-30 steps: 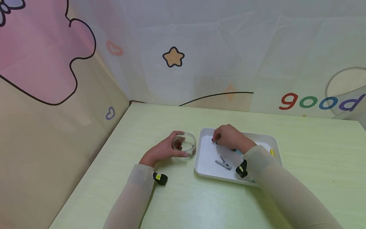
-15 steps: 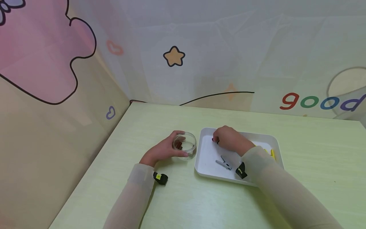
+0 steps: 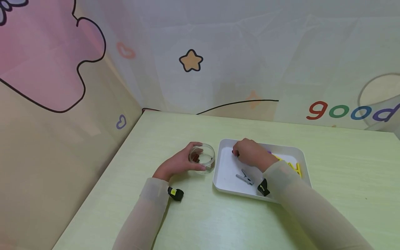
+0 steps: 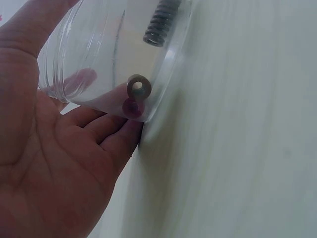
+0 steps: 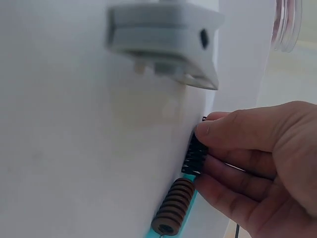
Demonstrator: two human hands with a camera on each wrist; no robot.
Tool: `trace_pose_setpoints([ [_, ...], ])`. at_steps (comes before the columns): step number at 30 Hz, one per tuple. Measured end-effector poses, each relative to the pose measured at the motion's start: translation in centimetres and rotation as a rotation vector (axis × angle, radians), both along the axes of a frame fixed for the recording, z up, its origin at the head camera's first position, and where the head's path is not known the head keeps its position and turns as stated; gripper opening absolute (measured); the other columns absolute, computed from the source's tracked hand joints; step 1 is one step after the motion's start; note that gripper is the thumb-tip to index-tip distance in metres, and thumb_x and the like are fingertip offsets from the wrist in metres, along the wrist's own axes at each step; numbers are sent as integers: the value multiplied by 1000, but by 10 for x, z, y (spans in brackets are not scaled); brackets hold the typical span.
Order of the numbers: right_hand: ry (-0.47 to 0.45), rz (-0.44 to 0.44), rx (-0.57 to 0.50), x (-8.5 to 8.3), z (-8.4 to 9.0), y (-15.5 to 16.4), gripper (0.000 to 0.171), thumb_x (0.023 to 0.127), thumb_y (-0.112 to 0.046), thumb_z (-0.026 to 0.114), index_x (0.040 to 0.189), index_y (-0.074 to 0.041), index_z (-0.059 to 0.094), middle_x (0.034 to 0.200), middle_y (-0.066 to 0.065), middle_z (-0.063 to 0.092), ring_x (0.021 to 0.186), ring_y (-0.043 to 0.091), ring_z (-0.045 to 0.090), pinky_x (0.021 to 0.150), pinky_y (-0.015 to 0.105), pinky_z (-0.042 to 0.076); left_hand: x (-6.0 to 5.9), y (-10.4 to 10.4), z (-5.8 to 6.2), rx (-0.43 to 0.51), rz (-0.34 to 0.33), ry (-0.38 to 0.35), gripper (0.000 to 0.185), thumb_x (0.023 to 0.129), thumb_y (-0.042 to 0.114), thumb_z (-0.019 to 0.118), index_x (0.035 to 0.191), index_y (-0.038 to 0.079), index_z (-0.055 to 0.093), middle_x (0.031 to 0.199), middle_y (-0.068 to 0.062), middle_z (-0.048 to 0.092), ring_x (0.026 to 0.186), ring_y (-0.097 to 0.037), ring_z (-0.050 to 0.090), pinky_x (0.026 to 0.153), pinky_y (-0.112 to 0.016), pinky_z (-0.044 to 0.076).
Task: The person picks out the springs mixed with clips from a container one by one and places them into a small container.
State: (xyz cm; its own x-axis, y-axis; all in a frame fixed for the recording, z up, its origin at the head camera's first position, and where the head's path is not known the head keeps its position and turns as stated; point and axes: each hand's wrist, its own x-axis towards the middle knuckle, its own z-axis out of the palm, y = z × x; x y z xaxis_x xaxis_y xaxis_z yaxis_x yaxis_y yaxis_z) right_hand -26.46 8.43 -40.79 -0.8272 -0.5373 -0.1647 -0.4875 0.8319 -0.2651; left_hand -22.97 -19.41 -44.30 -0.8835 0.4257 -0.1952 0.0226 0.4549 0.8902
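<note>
Springs [image 4: 161, 24] already lie in the clear jar [image 4: 101, 37] that the left hand [image 3: 179, 162] grips. In the white tray [image 3: 225, 184], the right hand [image 3: 250, 151] pinches a black spring [image 5: 194, 157]; a brown spring [image 5: 174, 206] and grey clip [image 3: 245, 178] remain.

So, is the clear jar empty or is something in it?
Not empty: the left wrist view shows a grey spring inside the jar, and the head view shows reddish-brown pieces in it.
</note>
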Motion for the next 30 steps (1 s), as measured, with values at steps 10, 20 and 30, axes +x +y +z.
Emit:
trace_pose_setpoints([
  [10, 53, 50, -10, 2, -1, 3, 18, 86, 4, 57, 85, -8, 70, 81, 1, 65, 72, 17, 53, 68, 29, 47, 1, 1, 2, -11, 6, 3, 88, 72, 35, 86, 141, 32, 32, 146, -2, 46, 123, -21, 51, 108, -42, 39],
  [20, 36, 42, -27, 5, 6, -2, 16, 88, 1, 57, 85, -8, 70, 79, 2, 63, 71, 17, 53, 67, 28, 47, 0, 2, 2, -5, 3, -7, 90, 75, 27, 85, 144, 30, 28, 150, -5, 43, 126, -23, 49, 108, -43, 38],
  [30, 21, 31, -31, 8, 11, -6, 13, 89, -3, 60, 92, -8, 72, 84, 3, 67, 73, 18, 55, 71, 30, 51, 1, 2, 2, -19, 8, 11, 88, 71, 38, 86, 141, 33, 32, 145, -2, 47, 120, -20, 52, 106, -41, 40],
])
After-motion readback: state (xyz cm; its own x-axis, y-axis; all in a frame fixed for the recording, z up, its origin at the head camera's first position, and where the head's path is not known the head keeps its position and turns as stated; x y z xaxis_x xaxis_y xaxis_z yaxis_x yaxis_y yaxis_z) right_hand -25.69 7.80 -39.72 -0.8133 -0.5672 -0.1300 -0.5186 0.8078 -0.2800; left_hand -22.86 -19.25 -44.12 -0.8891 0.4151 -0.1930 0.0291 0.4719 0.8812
